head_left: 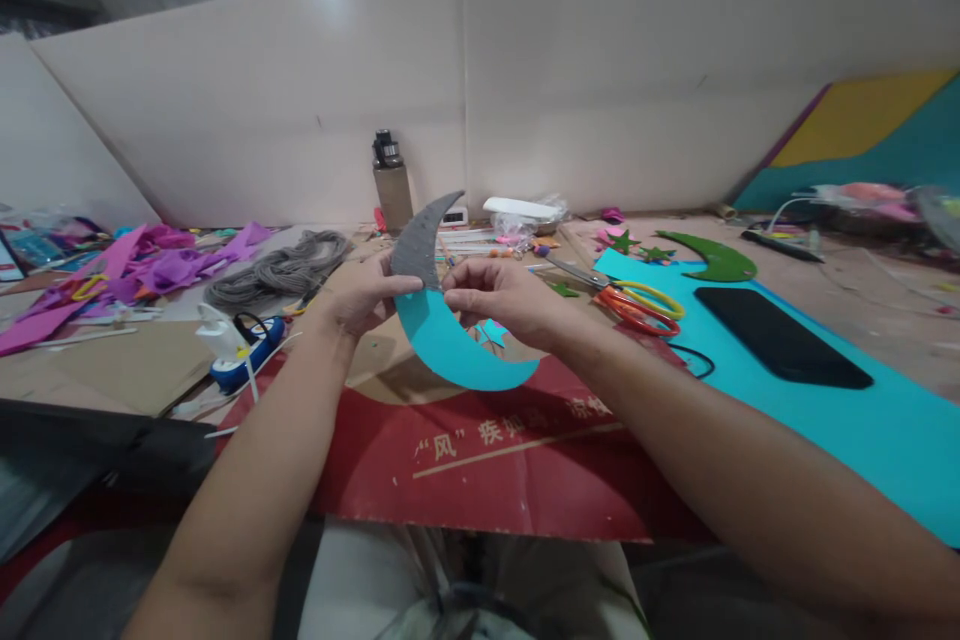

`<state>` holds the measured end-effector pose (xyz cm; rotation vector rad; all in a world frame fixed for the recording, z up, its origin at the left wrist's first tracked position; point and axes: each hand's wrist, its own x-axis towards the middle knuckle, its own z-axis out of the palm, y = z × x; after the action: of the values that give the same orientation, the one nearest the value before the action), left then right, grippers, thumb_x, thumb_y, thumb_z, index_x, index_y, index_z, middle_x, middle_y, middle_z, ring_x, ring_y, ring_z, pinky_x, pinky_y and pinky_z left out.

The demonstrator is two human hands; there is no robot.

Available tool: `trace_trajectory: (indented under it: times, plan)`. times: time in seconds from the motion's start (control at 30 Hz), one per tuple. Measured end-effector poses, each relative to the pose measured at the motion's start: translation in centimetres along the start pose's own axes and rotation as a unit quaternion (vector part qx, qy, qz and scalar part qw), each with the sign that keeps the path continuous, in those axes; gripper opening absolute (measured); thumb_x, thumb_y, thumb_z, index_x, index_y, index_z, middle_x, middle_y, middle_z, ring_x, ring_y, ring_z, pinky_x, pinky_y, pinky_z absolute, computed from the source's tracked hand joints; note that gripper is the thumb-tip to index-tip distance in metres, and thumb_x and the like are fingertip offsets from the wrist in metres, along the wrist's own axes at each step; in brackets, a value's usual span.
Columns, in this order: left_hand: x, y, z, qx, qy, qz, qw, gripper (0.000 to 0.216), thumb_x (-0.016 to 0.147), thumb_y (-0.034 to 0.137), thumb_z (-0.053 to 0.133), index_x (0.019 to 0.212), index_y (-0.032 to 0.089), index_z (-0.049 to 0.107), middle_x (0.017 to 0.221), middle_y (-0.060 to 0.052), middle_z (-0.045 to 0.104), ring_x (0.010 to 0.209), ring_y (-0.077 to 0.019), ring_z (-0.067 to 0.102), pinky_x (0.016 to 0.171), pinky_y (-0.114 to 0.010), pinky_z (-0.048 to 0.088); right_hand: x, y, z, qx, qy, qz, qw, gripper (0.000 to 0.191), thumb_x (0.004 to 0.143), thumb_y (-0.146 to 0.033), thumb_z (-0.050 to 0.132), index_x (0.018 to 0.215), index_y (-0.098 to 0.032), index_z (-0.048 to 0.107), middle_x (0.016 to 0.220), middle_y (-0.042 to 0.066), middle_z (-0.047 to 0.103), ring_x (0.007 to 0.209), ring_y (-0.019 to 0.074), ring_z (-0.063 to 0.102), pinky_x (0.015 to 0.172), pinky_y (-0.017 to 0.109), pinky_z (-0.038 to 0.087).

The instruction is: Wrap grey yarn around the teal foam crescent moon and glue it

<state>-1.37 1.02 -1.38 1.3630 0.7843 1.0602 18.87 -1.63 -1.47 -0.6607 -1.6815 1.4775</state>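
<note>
A crescent moon shape [465, 350] is held up in front of me, turquoise on its lower part and grey and ridged on its upper part. My left hand [367, 295] grips its outer edge where the two colours meet, thumb across the front. At the inner edge, the fingertips of my right hand [499, 295] are pinched together against the crescent. What sits between those fingertips is too small to make out. A coil of grey cord [277, 270] lies on the table left of my hands. Behind the crescent shows a small turquoise star [493, 332].
Scissors [637, 305], a black phone [780, 335], turquoise sheet [892, 450] and green crescent [712, 255] lie to the right. Purple and pink scraps [172, 265] and a blue power strip [247, 355] are left. A dark bottle [391, 185] stands by the white partition [300, 100].
</note>
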Motion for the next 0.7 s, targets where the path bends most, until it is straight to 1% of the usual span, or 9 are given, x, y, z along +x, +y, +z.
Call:
trace_trajectory:
  times: [0.1, 0.2, 0.27, 0.33, 0.43, 0.5, 0.57, 0.63, 0.7]
  plan:
    - [-0.1, 0.1, 0.5, -0.007, -0.017, 0.007, 1.000, 0.035, 0.051, 0.026, 0.082, 0.082, 0.014, 0.068, 0.073, -0.006, 0.070, 0.062, -0.0192, 0.065, 0.065, -0.031, 0.050, 0.2, 0.4, -0.2, 0.027, 0.012, -0.003, 1.000, 0.021, 0.071, -0.033, 0.071, 0.074, -0.017, 0.059, 0.067, -0.004, 0.055, 0.053, 0.0055, 0.046, 0.052, 0.022, 0.038]
    - [-0.3, 0.2, 0.9, -0.022, -0.021, 0.013, 0.999, 0.036, 0.050, 0.026, 0.083, 0.080, 0.015, 0.068, 0.072, -0.005, 0.070, 0.062, -0.0176, 0.064, 0.066, -0.030, 0.050, 0.1, 0.4, -0.2, 0.055, 0.002, 0.011, 0.998, 0.024, 0.071, -0.036, 0.072, 0.075, -0.017, 0.057, 0.066, -0.004, 0.053, 0.052, 0.0054, 0.043, 0.050, 0.022, 0.035]
    - [-0.3, 0.1, 1.1, -0.025, -0.017, 0.025, 0.999, 0.035, 0.050, 0.026, 0.084, 0.078, 0.015, 0.067, 0.070, -0.004, 0.068, 0.061, -0.0158, 0.062, 0.067, -0.030, 0.050, 0.0, 0.4, 0.0, 0.055, -0.005, 0.016, 0.998, 0.025, 0.071, -0.037, 0.071, 0.076, -0.018, 0.056, 0.064, -0.005, 0.050, 0.050, 0.0053, 0.040, 0.048, 0.022, 0.031]
    - [-0.1, 0.0, 1.1, -0.018, -0.018, 0.048, 0.999, 0.032, 0.052, 0.026, 0.084, 0.078, 0.016, 0.068, 0.071, -0.003, 0.068, 0.063, -0.0145, 0.061, 0.069, -0.029, 0.049, 0.0, 0.3, 0.0, 0.044, 0.001, 0.004, 0.999, 0.025, 0.070, -0.038, 0.070, 0.074, -0.018, 0.055, 0.061, -0.006, 0.047, 0.048, 0.0052, 0.036, 0.046, 0.022, 0.028]
    - [0.4, -0.6, 1.0, 0.015, -0.019, 0.080, 0.997, 0.032, 0.058, 0.027, 0.081, 0.086, 0.018, 0.069, 0.080, -0.004, 0.068, 0.074, -0.0159, 0.062, 0.074, -0.029, 0.048, 0.0, 0.3, 0.1, -0.006, 0.039, -0.028, 0.999, 0.024, 0.071, -0.037, 0.069, 0.071, -0.019, 0.053, 0.057, -0.007, 0.042, 0.047, 0.0056, 0.033, 0.046, 0.023, 0.026]
    - [0.8, -1.1, 0.9, 0.039, -0.006, 0.096, 0.995, 0.038, 0.060, 0.028, 0.081, 0.095, 0.020, 0.069, 0.091, -0.006, 0.068, 0.086, -0.0179, 0.062, 0.079, -0.030, 0.047, 0.2, 0.3, 0.0, -0.058, 0.073, -0.040, 0.995, 0.022, 0.073, -0.036, 0.067, 0.070, -0.019, 0.053, 0.056, -0.007, 0.041, 0.048, 0.0064, 0.033, 0.048, 0.024, 0.027]
    - [1.1, -1.6, 1.0, 0.054, 0.005, 0.105, 0.993, 0.044, 0.059, 0.028, 0.082, 0.100, 0.021, 0.068, 0.099, -0.006, 0.067, 0.093, -0.0189, 0.060, 0.082, -0.030, 0.045, 0.3, 0.4, 0.0, -0.109, 0.097, -0.043, 0.988, 0.019, 0.074, -0.033, 0.065, 0.070, -0.019, 0.053, 0.057, -0.006, 0.043, 0.051, 0.0073, 0.035, 0.050, 0.025, 0.029]
    - [1.3, -1.9, 1.2, 0.048, -0.004, 0.094, 0.994, 0.047, 0.060, 0.029, 0.081, 0.103, 0.022, 0.066, 0.102, -0.006, 0.065, 0.091, -0.0180, 0.060, 0.079, -0.029, 0.046, 0.4, 0.4, 0.1, -0.148, 0.104, -0.047, 0.982, 0.016, 0.075, -0.029, 0.063, 0.068, -0.018, 0.053, 0.060, -0.005, 0.046, 0.054, 0.0080, 0.038, 0.053, 0.025, 0.031]
    - [1.2, -2.1, 1.5, 0.020, -0.020, 0.070, 0.997, 0.048, 0.062, 0.028, 0.079, 0.107, 0.023, 0.064, 0.100, -0.006, 0.065, 0.084, -0.0159, 0.061, 0.073, -0.028, 0.046, 0.5, 0.4, 0.1, -0.168, 0.102, -0.055, 0.979, 0.015, 0.076, -0.027, 0.061, 0.068, -0.017, 0.053, 0.062, -0.004, 0.048, 0.058, 0.0086, 0.041, 0.057, 0.025, 0.034]
